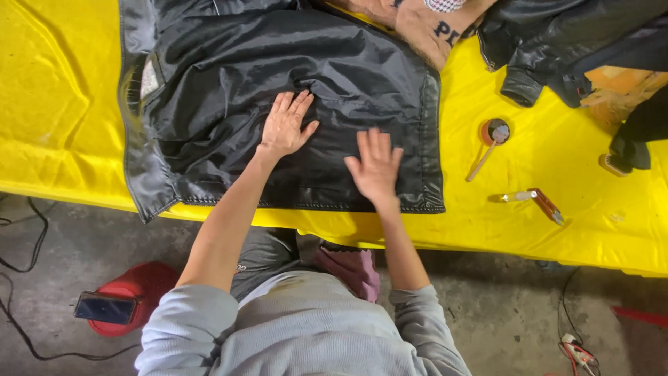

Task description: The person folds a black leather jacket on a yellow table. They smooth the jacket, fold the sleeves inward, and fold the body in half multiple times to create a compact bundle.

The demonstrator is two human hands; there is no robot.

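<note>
Both hands lie flat, palms down and fingers spread, on a black jacket (pixel 292 104) spread lining-up over the yellow desk (pixel 62 97). The left hand (pixel 287 127) presses near the jacket's middle, fingers aimed at 12 o'clock beside a fold in the lining; its grip is wide, holding nothing. The right hand (pixel 376 166) rests at about 4 o'clock from the left, closer to the near hem, also wide and empty. The jacket's long axis runs roughly 9 to 3 o'clock along the desk edge, its hem hanging slightly over at 6 o'clock, so cloth lies under and on every side of both hands; the left hand sits nearer the centre fold. At 3 o'clock from the right hand, well apart from the jacket, a small round tin (pixel 495 131) holds a brush, its wooden handle sticking out toward 7 o'clock. A small tube (pixel 536 200) lies beyond it. A second dark jacket (pixel 557 42) is heaped at 2 o'clock.
</note>
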